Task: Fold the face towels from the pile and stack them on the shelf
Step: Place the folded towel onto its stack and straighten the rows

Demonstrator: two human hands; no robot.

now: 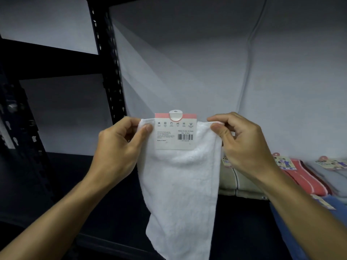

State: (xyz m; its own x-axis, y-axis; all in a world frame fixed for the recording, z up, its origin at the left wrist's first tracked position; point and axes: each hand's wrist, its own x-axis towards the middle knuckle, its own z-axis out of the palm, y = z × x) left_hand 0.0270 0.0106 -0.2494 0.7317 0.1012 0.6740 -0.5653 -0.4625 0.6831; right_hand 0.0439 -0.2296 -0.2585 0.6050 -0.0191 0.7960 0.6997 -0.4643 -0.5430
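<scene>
Counted two hands in frame, both pinching one white towel (180,184). Left hand (120,147) had thumb and forefinger clamped on the towel's upper left corner; right hand (242,143) pinched the upper right corner the same way. Hands were apart, with the towel's top edge stretched between them, centre of frame. Towel hung straight down from that edge, narrowing toward the bottom of the frame. Fabric was soft terry, fluffy nap, plain white, no stripe visible.

One card tag (175,131) sat on the towel's top edge, between the two hands: flat rectangle, white with a pink band along the top, a rounded hang tab, a row of care symbols, one barcode. Small print was too fine to read.

Right side of frame, on the dark shelf (112,194): folded towels side by side. I counted one beige towel (238,184) with thin stripes, one coral towel (304,177) with pale stripes, one grey towel (338,179), and one blue towel (330,222) lower right, cut by the frame edge. At least three of them carried printed card tags; the count was uncertain past the right wrist.

Left of frame: one black metal upright (110,72) with keyhole slots, matte. Behind it all, a plain pale wall (187,62) with one thin cable (251,34) running down in the upper right.
</scene>
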